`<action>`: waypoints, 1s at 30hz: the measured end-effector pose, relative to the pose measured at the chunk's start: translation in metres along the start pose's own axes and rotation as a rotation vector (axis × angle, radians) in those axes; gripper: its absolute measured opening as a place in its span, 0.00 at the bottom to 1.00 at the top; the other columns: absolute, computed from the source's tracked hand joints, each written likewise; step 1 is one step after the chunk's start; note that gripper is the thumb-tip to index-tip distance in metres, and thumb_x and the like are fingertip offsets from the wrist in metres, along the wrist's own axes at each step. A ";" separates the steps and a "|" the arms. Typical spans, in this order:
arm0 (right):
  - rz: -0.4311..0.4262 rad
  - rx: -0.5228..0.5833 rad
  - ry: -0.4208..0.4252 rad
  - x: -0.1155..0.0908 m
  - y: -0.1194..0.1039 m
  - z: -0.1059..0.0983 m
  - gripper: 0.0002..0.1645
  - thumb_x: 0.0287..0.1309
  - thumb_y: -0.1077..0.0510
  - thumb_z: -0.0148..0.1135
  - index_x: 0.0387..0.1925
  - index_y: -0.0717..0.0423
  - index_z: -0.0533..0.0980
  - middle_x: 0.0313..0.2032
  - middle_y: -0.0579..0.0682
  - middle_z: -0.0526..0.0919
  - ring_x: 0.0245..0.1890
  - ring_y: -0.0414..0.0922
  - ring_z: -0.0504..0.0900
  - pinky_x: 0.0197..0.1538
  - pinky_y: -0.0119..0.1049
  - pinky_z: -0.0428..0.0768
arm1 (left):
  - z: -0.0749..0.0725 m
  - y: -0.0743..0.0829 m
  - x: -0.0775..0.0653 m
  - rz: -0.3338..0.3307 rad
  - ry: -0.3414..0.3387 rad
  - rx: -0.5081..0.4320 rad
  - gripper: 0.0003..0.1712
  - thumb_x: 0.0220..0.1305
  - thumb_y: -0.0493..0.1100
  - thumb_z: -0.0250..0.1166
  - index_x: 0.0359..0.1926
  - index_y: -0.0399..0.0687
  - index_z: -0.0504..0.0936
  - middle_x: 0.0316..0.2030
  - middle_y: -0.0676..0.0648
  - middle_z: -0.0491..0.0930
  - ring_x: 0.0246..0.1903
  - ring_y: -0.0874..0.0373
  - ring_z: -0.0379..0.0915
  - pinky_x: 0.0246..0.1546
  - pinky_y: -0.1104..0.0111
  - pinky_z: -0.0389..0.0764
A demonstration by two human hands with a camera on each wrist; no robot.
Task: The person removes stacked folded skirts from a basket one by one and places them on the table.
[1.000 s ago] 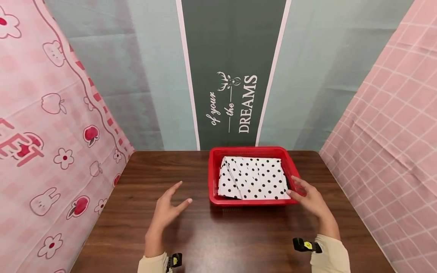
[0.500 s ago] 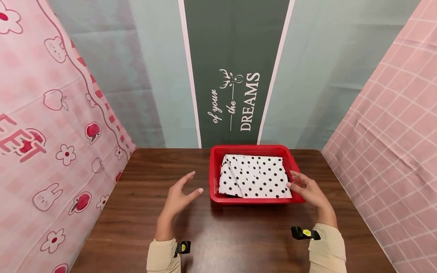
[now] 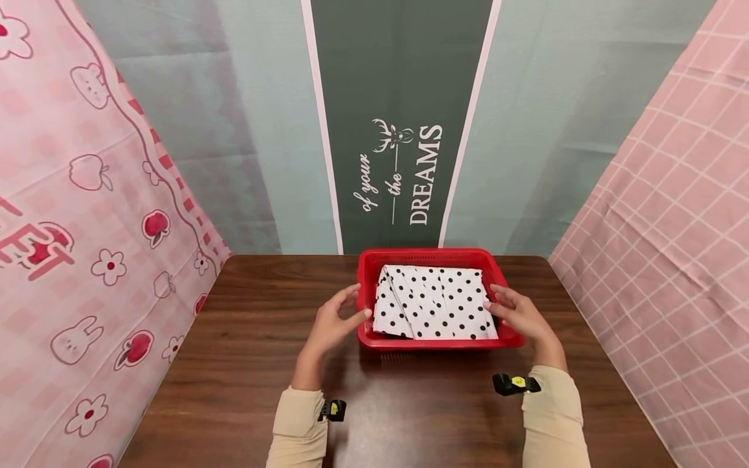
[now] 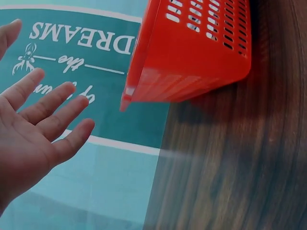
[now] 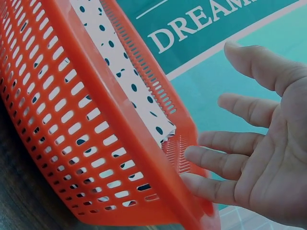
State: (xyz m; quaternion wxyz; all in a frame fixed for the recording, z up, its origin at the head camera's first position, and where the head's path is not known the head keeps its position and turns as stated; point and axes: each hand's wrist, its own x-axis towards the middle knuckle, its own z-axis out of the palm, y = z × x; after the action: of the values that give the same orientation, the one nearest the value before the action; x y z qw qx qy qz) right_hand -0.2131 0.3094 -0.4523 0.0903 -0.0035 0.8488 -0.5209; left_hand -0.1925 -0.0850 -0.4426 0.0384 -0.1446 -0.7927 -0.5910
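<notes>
A red plastic basket with slotted walls stands at the back of the table. Folded white cloth with black dots lies inside it. At the basket's left side is my left hand, fingers spread and palm facing it; the left wrist view shows a gap between these fingers and the basket wall. My right hand is over the right rim with loosely bent fingers. In the right wrist view its lower fingertips are right at the rim. Neither hand grips anything.
The dark wood table reaches from the front to a hanging grey-green cloth close behind the basket. Pink patterned cloths hang at the left and right edges of the table.
My left hand has moved right and away from me, up to the basket's left side. The right hand has shifted slightly left and farther over the right rim. The basket stays in place.
</notes>
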 end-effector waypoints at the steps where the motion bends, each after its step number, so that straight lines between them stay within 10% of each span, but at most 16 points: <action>1: 0.004 0.008 -0.001 0.001 0.000 0.000 0.43 0.61 0.47 0.58 0.69 0.63 0.53 0.64 0.71 0.56 0.62 0.63 0.59 0.51 0.57 0.70 | 0.002 -0.006 0.003 0.007 0.002 0.004 0.32 0.55 0.45 0.69 0.61 0.46 0.72 0.53 0.38 0.74 0.53 0.39 0.69 0.50 0.49 0.70; 30: 0.157 -0.077 -0.043 0.043 -0.007 0.005 0.43 0.61 0.48 0.58 0.67 0.68 0.54 0.61 0.70 0.60 0.58 0.63 0.63 0.54 0.59 0.67 | 0.037 -0.020 0.048 -0.176 -0.045 -0.021 0.34 0.57 0.46 0.66 0.63 0.41 0.67 0.56 0.36 0.70 0.54 0.39 0.67 0.53 0.55 0.70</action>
State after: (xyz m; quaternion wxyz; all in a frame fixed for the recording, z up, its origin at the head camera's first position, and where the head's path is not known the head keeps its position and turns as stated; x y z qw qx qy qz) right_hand -0.2553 0.2976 -0.4551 0.1488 0.0488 0.8637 -0.4790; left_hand -0.2397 -0.0467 -0.4608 -0.0327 -0.0881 -0.7967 -0.5970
